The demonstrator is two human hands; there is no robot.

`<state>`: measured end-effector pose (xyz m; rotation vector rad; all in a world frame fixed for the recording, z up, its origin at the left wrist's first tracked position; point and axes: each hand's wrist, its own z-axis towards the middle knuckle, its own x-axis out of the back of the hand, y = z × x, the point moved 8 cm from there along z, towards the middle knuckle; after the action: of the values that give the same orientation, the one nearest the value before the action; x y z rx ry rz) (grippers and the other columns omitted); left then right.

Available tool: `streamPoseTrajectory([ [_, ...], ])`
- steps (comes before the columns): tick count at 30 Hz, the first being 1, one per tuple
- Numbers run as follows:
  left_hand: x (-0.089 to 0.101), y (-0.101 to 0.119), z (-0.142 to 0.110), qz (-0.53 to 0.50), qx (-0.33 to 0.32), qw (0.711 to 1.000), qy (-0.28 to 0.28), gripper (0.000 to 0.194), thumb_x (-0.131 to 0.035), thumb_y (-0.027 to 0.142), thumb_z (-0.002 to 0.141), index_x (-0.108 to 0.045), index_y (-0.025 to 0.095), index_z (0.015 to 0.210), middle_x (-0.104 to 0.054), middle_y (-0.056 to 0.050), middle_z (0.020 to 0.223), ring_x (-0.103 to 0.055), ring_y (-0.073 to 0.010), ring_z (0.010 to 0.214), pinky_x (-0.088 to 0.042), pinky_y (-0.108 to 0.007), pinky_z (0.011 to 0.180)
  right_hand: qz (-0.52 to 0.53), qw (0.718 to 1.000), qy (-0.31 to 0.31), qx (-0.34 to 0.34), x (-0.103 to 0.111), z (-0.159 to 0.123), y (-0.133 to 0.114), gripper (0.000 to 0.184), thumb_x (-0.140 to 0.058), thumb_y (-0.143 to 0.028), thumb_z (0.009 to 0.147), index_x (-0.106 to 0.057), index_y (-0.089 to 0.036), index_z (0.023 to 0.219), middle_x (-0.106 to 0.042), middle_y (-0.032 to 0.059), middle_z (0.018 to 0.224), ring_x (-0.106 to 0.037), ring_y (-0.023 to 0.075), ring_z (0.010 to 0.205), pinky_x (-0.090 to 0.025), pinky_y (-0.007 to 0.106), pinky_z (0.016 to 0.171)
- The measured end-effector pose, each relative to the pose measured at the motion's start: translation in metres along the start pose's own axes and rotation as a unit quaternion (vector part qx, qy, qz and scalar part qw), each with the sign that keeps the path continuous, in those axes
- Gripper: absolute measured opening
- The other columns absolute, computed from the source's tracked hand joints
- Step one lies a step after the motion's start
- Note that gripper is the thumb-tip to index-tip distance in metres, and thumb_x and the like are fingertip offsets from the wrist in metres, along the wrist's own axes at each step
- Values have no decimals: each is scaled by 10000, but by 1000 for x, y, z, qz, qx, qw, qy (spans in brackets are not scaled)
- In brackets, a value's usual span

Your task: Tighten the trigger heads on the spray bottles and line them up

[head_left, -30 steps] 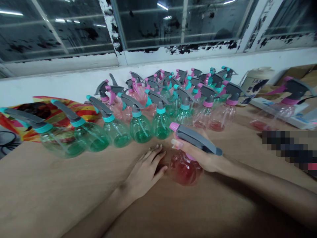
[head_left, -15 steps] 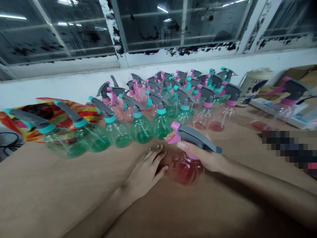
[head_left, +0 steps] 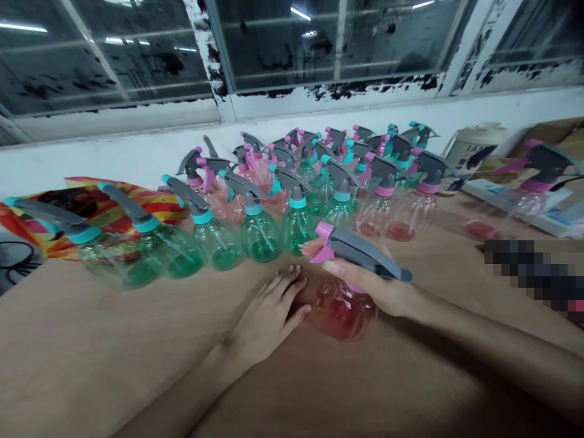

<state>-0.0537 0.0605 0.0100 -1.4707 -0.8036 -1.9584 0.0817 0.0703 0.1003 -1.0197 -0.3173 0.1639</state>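
A pink spray bottle [head_left: 345,313] with a grey and pink trigger head stands on the wooden table in front of me. My right hand [head_left: 374,286] is wrapped round its neck, just under the head, thumb on the near side and fingertips showing past the trigger. To the left of the bottle, my left hand [head_left: 276,313] lies flat on the tabletop with its fingers apart, holding nothing. Beyond my fingertips stands a green spray bottle [head_left: 261,240] with a turquoise collar, one of a row of similar green ones.
Many more pink and green spray bottles [head_left: 340,173] crowd the table towards the wall. One pink spray bottle [head_left: 515,210] stands apart at right, near a white jug [head_left: 474,155] and a cardboard box [head_left: 554,137]. A colourful bag [head_left: 166,204] lies behind the left bottles.
Almost nothing differs. The view has shifted very slightly; my right hand keeps its hold on the pink spray bottle and my left hand stays flat on the table.
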Motion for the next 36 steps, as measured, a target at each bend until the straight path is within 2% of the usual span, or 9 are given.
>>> streamPoseTrajectory([
  [4,-1,0,0,3,3,1000,-6,450,-449,426,972,-457,155,1331,-446,-134,1429,-415,-275,1312,-370,-454,1055,-22,1000,-6,-12,0,0,2,148,-629,-363,835,-657,-239,911,-693,-6,906,-647,146,806,-512,289,733],
  [8,-2,-2,-1,7,8,1000,-12,471,-456,423,970,-438,143,1349,-410,-139,1455,-404,-276,1320,-355,-453,1066,-63,998,-9,-3,0,3,2,138,-596,-367,853,-627,-235,824,-613,-33,725,-565,116,630,-456,261,586],
  [19,0,-1,-2,-20,-1,1000,14,419,-423,421,980,-461,169,1312,-469,-124,1407,-426,-268,1303,-372,-460,1054,-101,995,-1,-19,0,1,3,290,-549,-483,861,-590,-223,740,-593,-12,689,-573,139,624,-454,268,572],
  [25,0,-1,-2,-23,7,1000,5,411,-464,386,971,-452,171,1321,-462,-121,1414,-420,-265,1307,-379,-452,1050,-45,999,12,16,2,0,0,186,-622,-438,826,-640,-253,835,-611,-32,746,-558,118,644,-454,248,590],
  [29,-1,-1,-2,-19,1,1000,3,411,-487,370,962,-462,158,1314,-471,-124,1404,-432,-267,1295,-372,-451,1056,-22,1000,1,9,1,-1,3,149,-638,-384,827,-656,-259,907,-647,-27,858,-587,119,724,-472,249,659],
  [36,2,0,-1,-20,-1,1000,4,414,-477,378,964,-468,158,1315,-488,-127,1388,-455,-273,1277,-392,-451,1041,-23,1000,-8,-2,1,-3,4,172,-627,-389,835,-653,-238,915,-603,-28,773,-540,117,672,-457,255,644],
])
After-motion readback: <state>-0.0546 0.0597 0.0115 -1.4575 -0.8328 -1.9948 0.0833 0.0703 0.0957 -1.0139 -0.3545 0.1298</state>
